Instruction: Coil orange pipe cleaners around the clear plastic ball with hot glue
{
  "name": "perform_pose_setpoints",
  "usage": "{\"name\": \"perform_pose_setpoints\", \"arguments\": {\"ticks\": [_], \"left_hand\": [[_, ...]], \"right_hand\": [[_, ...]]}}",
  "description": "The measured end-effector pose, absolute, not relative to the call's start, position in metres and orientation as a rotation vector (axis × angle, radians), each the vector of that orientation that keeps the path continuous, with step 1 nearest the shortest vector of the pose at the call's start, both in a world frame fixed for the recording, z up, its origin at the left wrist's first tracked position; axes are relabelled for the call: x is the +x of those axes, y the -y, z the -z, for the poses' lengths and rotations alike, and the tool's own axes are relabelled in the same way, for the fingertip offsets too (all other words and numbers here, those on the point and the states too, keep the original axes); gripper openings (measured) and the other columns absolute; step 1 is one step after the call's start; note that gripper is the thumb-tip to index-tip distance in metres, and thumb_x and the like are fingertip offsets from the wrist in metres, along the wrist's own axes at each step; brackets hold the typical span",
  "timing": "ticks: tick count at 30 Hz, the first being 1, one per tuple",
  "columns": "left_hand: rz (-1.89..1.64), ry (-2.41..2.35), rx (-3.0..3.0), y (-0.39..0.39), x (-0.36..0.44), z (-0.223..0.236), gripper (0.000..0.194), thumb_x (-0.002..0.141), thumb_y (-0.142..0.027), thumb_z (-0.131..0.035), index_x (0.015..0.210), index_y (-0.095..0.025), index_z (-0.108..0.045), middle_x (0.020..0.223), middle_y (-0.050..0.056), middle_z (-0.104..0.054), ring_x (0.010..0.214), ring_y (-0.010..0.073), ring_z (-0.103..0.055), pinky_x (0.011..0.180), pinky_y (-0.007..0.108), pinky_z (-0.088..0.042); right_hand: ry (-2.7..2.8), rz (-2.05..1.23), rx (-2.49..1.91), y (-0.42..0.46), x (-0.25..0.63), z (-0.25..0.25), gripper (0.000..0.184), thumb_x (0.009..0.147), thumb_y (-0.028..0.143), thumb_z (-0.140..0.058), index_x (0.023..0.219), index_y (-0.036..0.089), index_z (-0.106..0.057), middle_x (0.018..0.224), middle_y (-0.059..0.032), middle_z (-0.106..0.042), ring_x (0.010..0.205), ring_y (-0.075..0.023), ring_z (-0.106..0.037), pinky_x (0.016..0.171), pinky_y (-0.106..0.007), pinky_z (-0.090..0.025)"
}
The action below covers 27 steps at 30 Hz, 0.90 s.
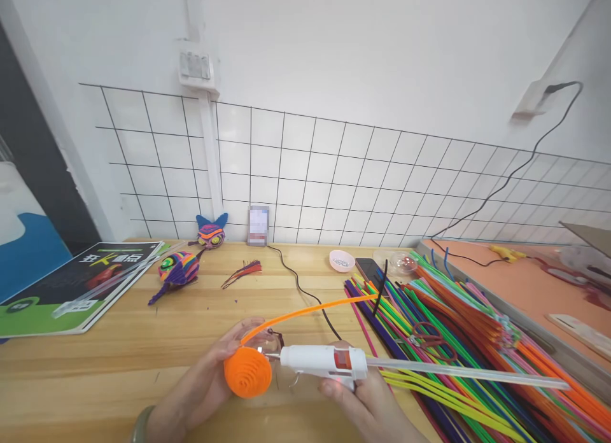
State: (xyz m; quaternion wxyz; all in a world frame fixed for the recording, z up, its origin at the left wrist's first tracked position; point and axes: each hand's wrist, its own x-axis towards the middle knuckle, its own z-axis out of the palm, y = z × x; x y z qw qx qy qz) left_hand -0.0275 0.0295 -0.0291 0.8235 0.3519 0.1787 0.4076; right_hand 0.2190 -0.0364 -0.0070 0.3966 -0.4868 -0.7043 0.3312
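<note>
My left hand (203,382) is closed around a clear ball partly wound with an orange pipe cleaner coil (248,371). The loose orange end (310,312) arcs up and to the right. My right hand (363,401) grips a white hot glue gun (324,361). Its nozzle touches the ball just right of the orange coil. A long clear glue stick (472,373) juts out of the gun's back to the right. Both hands hover low over the wooden table (143,354) near its front edge.
A big heap of coloured pipe cleaners (449,328) lies to the right. A black cable (305,290), a pink dish (342,261), a phone (370,268), two striped pipe-cleaner figures (179,268) and a book (81,284) lie further back. A wire grid (334,175) lines the wall.
</note>
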Motion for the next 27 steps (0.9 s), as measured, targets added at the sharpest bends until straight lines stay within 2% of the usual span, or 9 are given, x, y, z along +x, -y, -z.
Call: {"name": "perform_pose_setpoints", "arguments": {"ticks": [6, 10, 12, 14, 17, 19, 21, 23, 27], "left_hand": [[-0.873, -0.380, 0.741, -0.029, -0.028, 0.030, 0.041, 0.079, -0.028, -0.059, 0.119, -0.018, -0.062, 0.114, 0.012, -0.071, 0.102, 0.0256, -0.062, 0.079, 0.033, -0.046], [-0.903, -0.393, 0.687, -0.030, -0.028, 0.033, 0.039, 0.076, -0.027, -0.062, 0.113, -0.016, -0.066, 0.112, 0.013, -0.072, 0.101, 0.0267, -0.062, 0.082, 0.034, -0.046], [-0.920, -0.402, 0.649, -0.031, -0.029, 0.034, 0.039, 0.074, -0.027, -0.064, 0.111, -0.015, -0.067, 0.109, 0.013, -0.072, 0.101, 0.0289, -0.063, 0.083, 0.036, -0.046], [-0.925, -0.405, 0.609, -0.032, -0.029, 0.035, 0.039, 0.073, -0.027, -0.064, 0.110, -0.014, -0.068, 0.107, 0.013, -0.073, 0.099, 0.0308, -0.064, 0.084, 0.039, -0.046], [-0.943, -0.405, 0.547, -0.034, -0.031, 0.035, 0.037, 0.074, -0.025, -0.063, 0.108, -0.011, -0.069, 0.105, 0.014, -0.074, 0.097, 0.0303, -0.066, 0.088, 0.041, -0.046], [-0.976, -0.426, 0.516, -0.035, -0.031, 0.033, 0.033, 0.077, -0.023, -0.060, 0.106, -0.011, -0.069, 0.104, 0.014, -0.075, 0.098, 0.0287, -0.066, 0.092, 0.041, -0.045], [-1.003, -0.443, 0.508, -0.036, -0.032, 0.031, 0.031, 0.079, -0.022, -0.058, 0.106, -0.011, -0.069, 0.105, 0.014, -0.075, 0.099, 0.0280, -0.066, 0.093, 0.041, -0.045], [-1.020, -0.438, 0.513, -0.038, -0.033, 0.030, 0.031, 0.080, -0.023, -0.055, 0.106, -0.012, -0.069, 0.105, 0.013, -0.075, 0.100, 0.0284, -0.065, 0.092, 0.042, -0.045], [-1.045, -0.421, 0.515, -0.040, -0.032, 0.030, 0.034, 0.081, -0.025, -0.053, 0.108, -0.011, -0.068, 0.109, 0.014, -0.073, 0.105, 0.0292, -0.063, 0.095, 0.043, -0.044]], "right_hand": [[1.788, -0.840, -1.195, 0.037, 0.220, 0.007, 0.016, 0.088, 0.029, -0.052, 0.099, 0.022, -0.061, 0.088, -0.0031, -0.066, 0.078, -0.0199, -0.060, 0.073, -0.027, -0.049], [1.736, -0.909, -1.181, 0.036, 0.220, 0.009, 0.018, 0.089, 0.037, -0.053, 0.095, 0.021, -0.060, 0.084, -0.0029, -0.065, 0.075, -0.0192, -0.059, 0.071, -0.027, -0.048], [1.688, -0.962, -1.166, 0.035, 0.218, 0.009, 0.028, 0.089, 0.047, -0.052, 0.089, 0.020, -0.060, 0.080, -0.0032, -0.064, 0.073, -0.0186, -0.058, 0.069, -0.026, -0.048], [1.614, -1.024, -1.180, 0.033, 0.217, 0.009, 0.043, 0.084, 0.062, -0.052, 0.085, 0.019, -0.058, 0.075, -0.0031, -0.062, 0.063, -0.0157, -0.055, 0.059, -0.024, -0.046], [1.543, -1.161, -1.273, 0.028, 0.218, 0.012, 0.066, 0.072, 0.082, -0.045, 0.083, 0.017, -0.055, 0.058, 0.0020, -0.053, 0.042, -0.0091, -0.040, 0.041, -0.021, -0.035], [1.578, -1.234, -1.395, 0.023, 0.222, 0.017, 0.075, 0.067, 0.090, -0.034, 0.079, 0.018, -0.051, 0.047, 0.0067, -0.043, 0.035, -0.0075, -0.033, 0.036, -0.020, -0.029], [1.647, -1.262, -1.526, 0.019, 0.226, 0.021, 0.077, 0.067, 0.092, -0.023, 0.074, 0.019, -0.048, 0.041, 0.0082, -0.038, 0.034, -0.0077, -0.034, 0.035, -0.019, -0.026], [1.709, -1.268, -1.621, 0.017, 0.230, 0.024, 0.072, 0.070, 0.090, -0.022, 0.067, 0.021, -0.044, 0.040, 0.0069, -0.040, 0.033, -0.0079, -0.035, 0.035, -0.018, -0.025], [1.797, -1.169, -1.717, 0.016, 0.230, 0.026, 0.057, 0.078, 0.075, -0.044, 0.058, 0.021, -0.039, 0.042, 0.0072, -0.037, 0.038, -0.0075, -0.034, 0.038, -0.019, -0.022]]}}
